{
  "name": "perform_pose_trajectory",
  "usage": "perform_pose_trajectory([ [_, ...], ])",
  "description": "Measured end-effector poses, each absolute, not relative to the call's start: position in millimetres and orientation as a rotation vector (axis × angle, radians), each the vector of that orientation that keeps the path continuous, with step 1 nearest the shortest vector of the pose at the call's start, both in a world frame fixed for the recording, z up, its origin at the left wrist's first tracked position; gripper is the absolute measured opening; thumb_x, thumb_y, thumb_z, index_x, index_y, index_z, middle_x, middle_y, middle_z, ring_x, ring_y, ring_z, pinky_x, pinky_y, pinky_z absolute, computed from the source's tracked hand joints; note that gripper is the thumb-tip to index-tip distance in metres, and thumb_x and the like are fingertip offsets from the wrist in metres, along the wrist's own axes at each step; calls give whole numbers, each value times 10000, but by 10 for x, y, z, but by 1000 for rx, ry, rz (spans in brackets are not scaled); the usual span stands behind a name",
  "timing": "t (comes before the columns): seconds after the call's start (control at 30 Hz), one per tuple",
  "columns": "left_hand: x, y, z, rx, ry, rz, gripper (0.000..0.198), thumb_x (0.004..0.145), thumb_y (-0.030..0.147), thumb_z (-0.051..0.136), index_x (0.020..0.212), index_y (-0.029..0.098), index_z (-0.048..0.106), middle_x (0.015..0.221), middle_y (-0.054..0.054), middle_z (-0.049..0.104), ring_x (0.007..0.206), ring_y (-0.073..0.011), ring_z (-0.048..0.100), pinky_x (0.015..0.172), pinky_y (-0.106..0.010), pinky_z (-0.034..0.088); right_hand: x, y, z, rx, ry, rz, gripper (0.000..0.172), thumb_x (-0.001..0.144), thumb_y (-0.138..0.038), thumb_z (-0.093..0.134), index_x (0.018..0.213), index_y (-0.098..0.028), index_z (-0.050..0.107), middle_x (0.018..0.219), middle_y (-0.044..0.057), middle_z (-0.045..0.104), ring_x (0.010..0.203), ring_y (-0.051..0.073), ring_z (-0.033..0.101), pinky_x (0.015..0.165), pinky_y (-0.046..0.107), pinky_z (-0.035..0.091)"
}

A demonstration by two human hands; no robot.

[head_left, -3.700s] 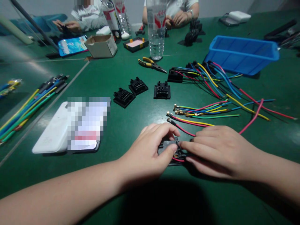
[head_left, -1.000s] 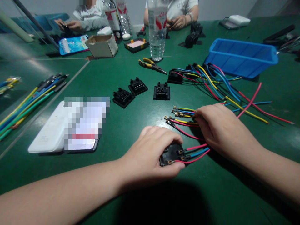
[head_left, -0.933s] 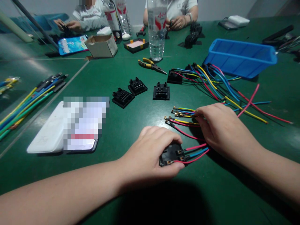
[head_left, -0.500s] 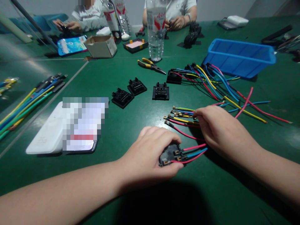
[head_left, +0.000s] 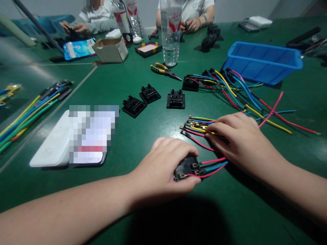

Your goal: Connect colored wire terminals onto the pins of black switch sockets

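Observation:
My left hand [head_left: 163, 163] is closed around a black plastic socket base [head_left: 184, 167]. Brass contacts show on its face, and red and blue wires [head_left: 212, 168] run from it to the right, passing under my other hand. My right hand [head_left: 240, 136] is closed, thumb and fingers pinching a terminal wire [head_left: 203, 128] whose brass end pokes out at the fingertips. Most of that wire is hidden by the hand. Beside those fingertips lie several loose wires [head_left: 195, 141] with brass terminals pointing left. Three bare black socket bases [head_left: 175, 99] sit farther up the table.
Wired socket bases [head_left: 190, 83] with long coloured leads lie before a blue bin [head_left: 263, 64]. Pliers [head_left: 166, 71] and a water bottle [head_left: 170, 44] stand mid-table. Phones [head_left: 52, 143] and a cable bundle [head_left: 38, 109] are at left. Two people work across the table.
My right hand has shifted slightly left and down among the loose wires, and a brass terminal now shows at its fingertips. My left hand keeps its hold on the socket base.

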State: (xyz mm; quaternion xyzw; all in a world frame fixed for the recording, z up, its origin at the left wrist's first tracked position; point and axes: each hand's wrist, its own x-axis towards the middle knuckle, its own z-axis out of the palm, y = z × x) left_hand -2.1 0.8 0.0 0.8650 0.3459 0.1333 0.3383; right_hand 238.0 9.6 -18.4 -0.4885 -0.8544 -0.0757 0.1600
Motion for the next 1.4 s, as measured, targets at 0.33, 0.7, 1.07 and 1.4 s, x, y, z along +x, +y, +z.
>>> perform_pose_trajectory([
  [0.33,-27,5,6,2256,903,345,360,795,350,704,1098,211,568,1122,-23,646,1078,-229,560,946,-394,345,2399,127,-176,-1404,-2442,-81,112,935,-277,535,874,-210,601,912,71,641,852,240,554,769,405,435],
  [0.7,-24,15,-4,2253,894,348,357,802,350,697,1101,205,568,1122,-24,646,1080,-224,560,947,-389,340,2305,79,-164,-1643,-2299,6,160,959,-263,394,866,-213,515,789,73,624,686,214,577,569,328,375],
  [1.07,-22,10,-4,2250,894,344,354,805,352,693,1103,212,565,1127,-19,643,1083,-220,557,956,-387,335,2316,78,-134,-1592,-2350,76,140,941,-261,419,883,-203,532,764,54,601,676,201,546,581,322,384],
  [1.4,-24,23,5,2258,896,338,344,806,352,691,1096,217,563,1129,-25,648,1081,-230,559,952,-399,347,2419,157,-149,-1527,-2461,-153,192,922,-247,482,992,-179,648,1003,126,661,901,270,584,756,411,450],
])
